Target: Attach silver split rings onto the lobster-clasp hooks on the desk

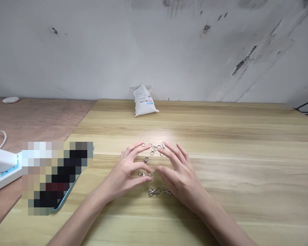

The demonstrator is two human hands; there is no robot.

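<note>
My left hand (129, 172) is over the table, its thumb and index finger closed around a small silver swivel clasp (154, 173). From the other side my right hand (178, 174) meets the same clasp with its index finger; its thumb is mostly hidden. The other fingers of both hands are spread. A metal ring (140, 173) shows in the gap of my left hand; whether it joins the held clasp I cannot tell. Nearer me lie two more clasps with rings, a left one (154, 192) and a right one (166, 190). Another clasp (145, 159) lies between the hands.
Beyond my fingertips lie several clasps (155, 149) and a loose ring (143, 145). A white labelled plastic packet (145, 100) rests near the wall. At left are a blurred-out phone (64, 177) and a white power strip (5, 177) with a plug.
</note>
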